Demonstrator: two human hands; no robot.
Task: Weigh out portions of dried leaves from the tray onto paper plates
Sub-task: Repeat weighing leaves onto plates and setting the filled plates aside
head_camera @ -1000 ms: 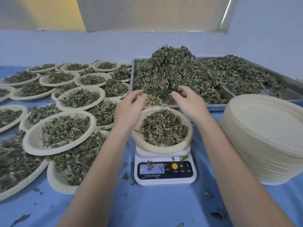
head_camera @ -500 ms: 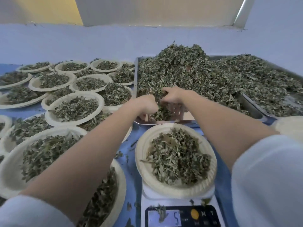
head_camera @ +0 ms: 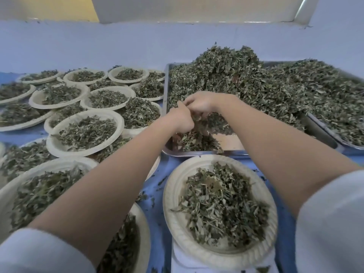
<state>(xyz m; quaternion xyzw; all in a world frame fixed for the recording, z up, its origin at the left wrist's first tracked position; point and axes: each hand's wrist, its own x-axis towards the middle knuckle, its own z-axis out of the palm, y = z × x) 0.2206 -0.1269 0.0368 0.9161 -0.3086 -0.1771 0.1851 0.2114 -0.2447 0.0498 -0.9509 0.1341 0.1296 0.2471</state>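
Blue cloth (head_camera: pixel 157 203) covers the work table, which runs back to a pale lilac wall (head_camera: pixel 98 46) below a light window ledge. Filled paper plates (head_camera: pixel 86 133), overlapping and partly stacked, occupy the left half of the surface. At right, a metal tray (head_camera: pixel 167 85) carries a high mound of dried leaves (head_camera: pixel 236 75); its near corner shows bare metal. A second tray (head_camera: pixel 334 138) of leaves lies just beside it, further right. Directly before the first tray, a partly filled plate (head_camera: pixel 218 201) rests on a white scale (head_camera: pixel 183 263); the display is out of view.

Both forearms reach forward over the table, white sleeves at the lower corners. The left hand (head_camera: pixel 181 119) and right hand (head_camera: pixel 199 103) meet over the tray's near corner, fingers curled into a clump of leaves (head_camera: pixel 197 138) hanging beneath them. Fingertips are buried or blurred, so the exact hold cannot be judged.
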